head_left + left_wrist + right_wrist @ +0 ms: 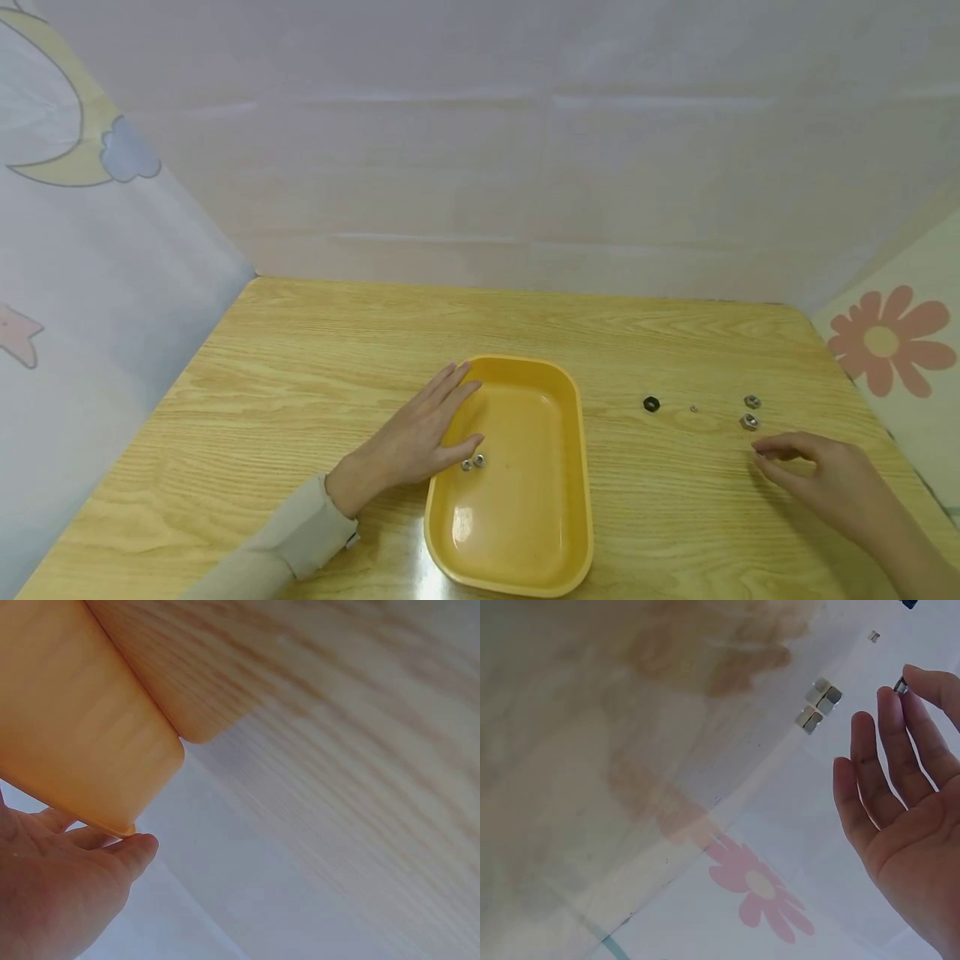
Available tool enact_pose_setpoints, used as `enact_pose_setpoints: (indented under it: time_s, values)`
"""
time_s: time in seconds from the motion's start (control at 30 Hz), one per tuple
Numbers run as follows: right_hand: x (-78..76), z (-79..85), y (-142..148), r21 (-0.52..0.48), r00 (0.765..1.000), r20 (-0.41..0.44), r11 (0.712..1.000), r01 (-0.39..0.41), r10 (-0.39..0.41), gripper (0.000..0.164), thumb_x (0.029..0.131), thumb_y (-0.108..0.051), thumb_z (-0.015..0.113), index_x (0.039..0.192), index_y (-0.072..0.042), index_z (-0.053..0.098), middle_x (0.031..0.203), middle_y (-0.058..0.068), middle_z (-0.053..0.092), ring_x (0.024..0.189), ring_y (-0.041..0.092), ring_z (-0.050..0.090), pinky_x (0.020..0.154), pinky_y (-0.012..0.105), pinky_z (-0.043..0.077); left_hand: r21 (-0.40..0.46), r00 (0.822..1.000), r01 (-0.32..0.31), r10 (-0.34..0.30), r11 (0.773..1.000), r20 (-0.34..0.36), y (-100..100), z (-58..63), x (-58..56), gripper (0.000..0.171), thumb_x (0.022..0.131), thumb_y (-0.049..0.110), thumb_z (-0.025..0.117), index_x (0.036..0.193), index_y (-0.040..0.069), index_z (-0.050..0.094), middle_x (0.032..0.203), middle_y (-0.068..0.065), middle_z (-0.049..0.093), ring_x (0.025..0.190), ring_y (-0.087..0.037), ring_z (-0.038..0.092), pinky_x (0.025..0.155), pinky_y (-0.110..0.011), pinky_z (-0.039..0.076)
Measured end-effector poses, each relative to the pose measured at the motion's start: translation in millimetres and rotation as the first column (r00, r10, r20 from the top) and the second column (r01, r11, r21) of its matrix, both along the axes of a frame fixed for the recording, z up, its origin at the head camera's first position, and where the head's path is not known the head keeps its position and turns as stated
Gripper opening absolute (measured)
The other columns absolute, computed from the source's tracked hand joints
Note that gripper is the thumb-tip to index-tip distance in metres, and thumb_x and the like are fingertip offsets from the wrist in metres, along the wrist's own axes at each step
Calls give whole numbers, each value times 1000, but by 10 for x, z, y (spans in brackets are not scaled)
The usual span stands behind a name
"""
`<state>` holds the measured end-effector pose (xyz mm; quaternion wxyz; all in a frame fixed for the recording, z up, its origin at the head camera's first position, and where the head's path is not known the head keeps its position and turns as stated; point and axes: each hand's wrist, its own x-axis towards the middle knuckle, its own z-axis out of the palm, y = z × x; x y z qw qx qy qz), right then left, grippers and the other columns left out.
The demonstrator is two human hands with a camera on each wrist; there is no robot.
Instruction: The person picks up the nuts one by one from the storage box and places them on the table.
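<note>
My left hand point(408, 437) lies across the left rim of a yellow tray point(510, 587), its fingers spread and fairly straight. In the left wrist view, fingertips touch the rim of the tray point(90, 727). Two small metal nuts point(479, 460) sit inside the tray near the left thumb. Over the table's right side, my right hand point(832, 475) pinches a small metal nut point(901, 686) between thumb and fingertips. Just beyond those fingertips, two silver hex nuts point(749, 422) lie close together. Farther left are a tiny nut point(693, 409) and a black hex nut point(652, 404).
The wood-grain table point(337, 333) carries the tray near its front middle. A pale sheet point(420, 167) rises behind the table's back edge. On the right, a side panel bears a pink flower print point(892, 342).
</note>
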<state>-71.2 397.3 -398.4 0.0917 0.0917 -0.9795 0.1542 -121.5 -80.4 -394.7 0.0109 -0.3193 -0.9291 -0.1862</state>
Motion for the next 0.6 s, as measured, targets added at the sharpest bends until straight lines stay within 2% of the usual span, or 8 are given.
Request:
enact_pose_setpoints:
  time_s: [0.07, 0.17, 0.23, 0.37, 0.47, 0.6]
  values:
    - [9, 1, 20, 5, 999, 41, 1000, 15, -15, 20, 71, -27, 77, 87, -16, 71, 77, 0, 70, 68, 9, 61, 61, 47, 49, 0, 1000, -1, 1, 1000, 2, -3, -2, 0, 66, 90, 49, 46, 142, 13, 29, 153, -11, 19, 141, -28, 18, 110, -44, 30]
    - [16, -1, 43, -6, 993, 112, 1000, 27, -26, 20, 74, -28, 74, 88, -14, 70, 79, 3, 70, 72, 29, 63, 61, 52, 47, -2, 1000, -4, 4, 1000, 4, -6, -7, 0, 66, 90, 50, 45, 142, 13, 29, 153, -10, 18, 141, -28, 18, 110, -44, 30]
    - [14, -6, 57, -3, 988, 149, 999, 38, -37, 21, 76, -30, 73, 90, -14, 70, 80, 4, 70, 75, 34, 62, 61, 52, 46, -3, 1000, -5, 5, 1000, 6, -7, -7, -1, 66, 90, 50, 45, 142, 13, 29, 153, -10, 18, 141, -27, 17, 111, -44, 29]
    - [1, -9, 79, 12, 979, 198, 999, 48, -49, 22, 78, -32, 71, 90, -14, 70, 80, 2, 70, 74, 25, 63, 63, 52, 46, -3, 1000, -4, 4, 1000, 3, -6, -10, -4, 66, 90, 50, 45, 142, 13, 30, 153, -11, 19, 141, -28, 17, 111, -44, 29]
    - [-7, -6, 92, 17, 971, 233, 999, 44, -47, 20, 78, -31, 71, 90, -16, 70, 80, -3, 69, 68, 6, 60, 65, 48, 49, -1, 1000, -2, 2, 1000, 0, -6, -12, -5, 66, 90, 49, 46, 142, 12, 30, 153, -11, 19, 141, -28, 18, 111, -44, 29]
    - [4, -10, 98, 8, 958, 286, 1000, 23, -24, 20, 78, -29, 71, 92, -15, 70, 79, -8, 68, 68, -10, 51, 63, 41, 51, 1, 1000, 0, 0, 1000, -3, -7, -13, -5, 66, 90, 49, 46, 142, 12, 30, 153, -11, 19, 141, -29, 18, 110, -44, 30]
